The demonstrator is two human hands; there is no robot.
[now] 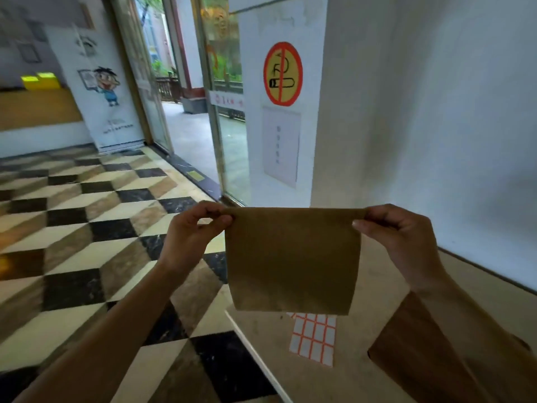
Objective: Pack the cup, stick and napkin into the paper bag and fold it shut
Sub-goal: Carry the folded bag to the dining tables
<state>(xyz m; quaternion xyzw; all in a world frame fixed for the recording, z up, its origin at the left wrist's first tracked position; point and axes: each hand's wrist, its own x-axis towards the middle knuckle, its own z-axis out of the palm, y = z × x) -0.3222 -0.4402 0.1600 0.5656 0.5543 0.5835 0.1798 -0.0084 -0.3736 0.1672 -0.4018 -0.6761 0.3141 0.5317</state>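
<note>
A flat brown paper bag [293, 260] hangs upright in the air in front of me, above the near left part of a pale table. My left hand [191, 231] pinches its top left corner between thumb and fingers. My right hand [398, 234] pinches the top right corner. The bag's top edge is stretched level between the two hands. No cup, stick or napkin shows in this view.
A sheet of white labels with orange grid lines [313, 338] lies on the pale table [377, 315] below the bag. A second brown paper piece [421, 356] lies at the lower right, under my forearm. A white wall runs along the right; checkered floor lies left.
</note>
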